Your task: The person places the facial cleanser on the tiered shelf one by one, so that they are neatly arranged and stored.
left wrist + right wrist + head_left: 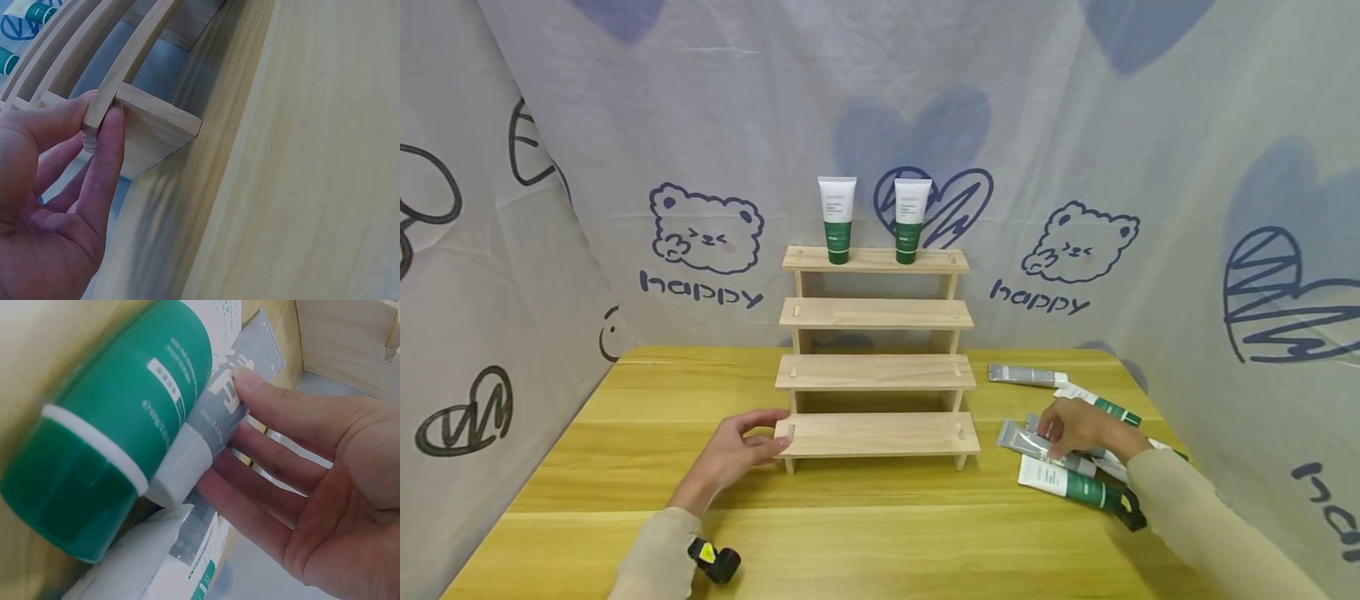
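Observation:
My left hand (730, 454) pinches the left end of the lowest step of a four-step wooden display stand (872, 435). In the left wrist view, thumb and forefinger grip that step's end (103, 109) from either side. To the right of the stand, my right hand (1081, 428) pinches a grey tube with a white cap (1028, 442) over a small pile. The right wrist view has the thumb on the grey tube's (215, 406) printed face, with the other fingers along its far side. A white-and-green tube (1067, 485) lies alongside it, nearer me.
Two white-and-green tubes, a left one (837, 218) and a right one (911, 221), stand caps down on the top step. Behind the pile lie another grey tube (1024, 375) and a white-and-green tube (1116, 410). A printed cloth (715, 100) hangs behind the yellow wooden table (880, 542).

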Demonstrator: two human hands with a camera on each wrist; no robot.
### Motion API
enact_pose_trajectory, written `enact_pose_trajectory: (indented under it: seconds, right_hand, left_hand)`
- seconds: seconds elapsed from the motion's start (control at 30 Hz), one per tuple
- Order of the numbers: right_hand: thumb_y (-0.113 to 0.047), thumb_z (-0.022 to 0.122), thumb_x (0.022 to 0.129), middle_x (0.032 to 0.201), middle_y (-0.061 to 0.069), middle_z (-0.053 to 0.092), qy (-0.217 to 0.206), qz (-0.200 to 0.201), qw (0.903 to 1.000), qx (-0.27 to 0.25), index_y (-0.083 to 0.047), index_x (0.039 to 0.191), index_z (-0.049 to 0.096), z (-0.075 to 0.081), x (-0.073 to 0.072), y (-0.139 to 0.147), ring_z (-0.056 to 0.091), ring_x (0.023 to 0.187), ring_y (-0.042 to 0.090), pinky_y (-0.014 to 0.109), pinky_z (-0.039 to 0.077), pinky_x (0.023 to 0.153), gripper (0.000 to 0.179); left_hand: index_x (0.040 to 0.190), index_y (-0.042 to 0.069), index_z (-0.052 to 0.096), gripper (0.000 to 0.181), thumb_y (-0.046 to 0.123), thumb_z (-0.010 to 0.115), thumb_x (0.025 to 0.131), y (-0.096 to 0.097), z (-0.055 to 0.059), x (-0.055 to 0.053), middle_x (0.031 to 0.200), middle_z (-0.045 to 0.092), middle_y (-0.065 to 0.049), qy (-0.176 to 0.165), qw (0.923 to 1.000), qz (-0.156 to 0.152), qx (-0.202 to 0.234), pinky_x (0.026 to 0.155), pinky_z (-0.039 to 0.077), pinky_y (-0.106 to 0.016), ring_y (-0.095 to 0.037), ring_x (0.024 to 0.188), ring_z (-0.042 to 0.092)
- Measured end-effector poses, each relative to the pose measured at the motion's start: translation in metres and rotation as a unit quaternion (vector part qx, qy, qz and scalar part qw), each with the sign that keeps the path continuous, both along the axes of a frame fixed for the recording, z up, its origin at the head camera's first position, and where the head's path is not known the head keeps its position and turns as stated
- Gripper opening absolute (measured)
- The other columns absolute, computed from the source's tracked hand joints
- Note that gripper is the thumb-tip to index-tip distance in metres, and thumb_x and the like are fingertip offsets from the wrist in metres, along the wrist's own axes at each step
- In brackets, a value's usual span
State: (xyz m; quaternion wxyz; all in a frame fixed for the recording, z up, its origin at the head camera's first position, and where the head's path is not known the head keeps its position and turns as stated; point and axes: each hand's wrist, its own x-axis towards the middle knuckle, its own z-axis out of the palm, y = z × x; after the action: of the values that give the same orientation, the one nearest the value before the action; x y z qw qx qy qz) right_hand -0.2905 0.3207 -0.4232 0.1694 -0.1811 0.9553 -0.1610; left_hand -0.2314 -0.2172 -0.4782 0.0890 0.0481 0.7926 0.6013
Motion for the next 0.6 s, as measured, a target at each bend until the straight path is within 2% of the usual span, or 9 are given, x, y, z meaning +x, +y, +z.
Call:
enact_pose_trajectory:
  seconds: [0.17, 0.37, 0.47, 0.6]
  right_hand:
    - [-0.009, 0.09, 0.077, 0.089, 0.005, 0.071, 0.007, 0.002, 1.0, -0.004, -0.008, 0.098, 0.075, -0.002, 0.0, -0.001, 0.06, 0.08, 0.015, 0.032, 0.054, 0.072, 0.025]
    - [-0.007, 0.091, 0.072, 0.085, 0.004, 0.074, 0.054, 0.05, 0.9969, -0.028, -0.007, 0.095, 0.076, -0.003, -0.003, -0.002, 0.065, 0.078, 0.015, 0.032, 0.057, 0.069, 0.027]
    - [-0.006, 0.091, 0.072, 0.084, 0.005, 0.075, 0.077, 0.065, 0.9942, -0.037, -0.005, 0.096, 0.076, 0.001, -0.005, -0.001, 0.068, 0.077, 0.017, 0.031, 0.057, 0.067, 0.028]
    - [-0.005, 0.09, 0.074, 0.083, 0.008, 0.076, 0.085, 0.063, 0.9929, -0.054, -0.002, 0.096, 0.076, 0.012, -0.009, 0.0, 0.069, 0.076, 0.017, 0.029, 0.056, 0.063, 0.027]
  left_hand:
    - [0.148, 0.009, 0.055, 0.057, 0.023, 0.075, 0.097, 0.0, 0.0, 0.001, 0.151, 0.049, -0.021, -0.001, 1.0, 0.001, 0.001, 0.088, 0.064, -0.032, -0.018, 0.102, 0.072]
    - [0.148, 0.009, 0.056, 0.056, 0.024, 0.075, 0.097, 0.0, 0.001, 0.002, 0.152, 0.049, -0.021, 0.0, 1.0, 0.004, -0.006, 0.088, 0.064, -0.033, -0.017, 0.101, 0.071]
    - [0.147, 0.01, 0.056, 0.057, 0.026, 0.075, 0.096, 0.0, 0.001, 0.002, 0.152, 0.048, -0.021, 0.001, 0.9999, 0.005, -0.01, 0.088, 0.064, -0.033, -0.017, 0.101, 0.071]
    - [0.147, 0.009, 0.057, 0.057, 0.026, 0.075, 0.096, 0.0, 0.001, 0.002, 0.153, 0.048, -0.021, 0.002, 0.9999, 0.005, -0.01, 0.088, 0.064, -0.032, -0.018, 0.103, 0.071]
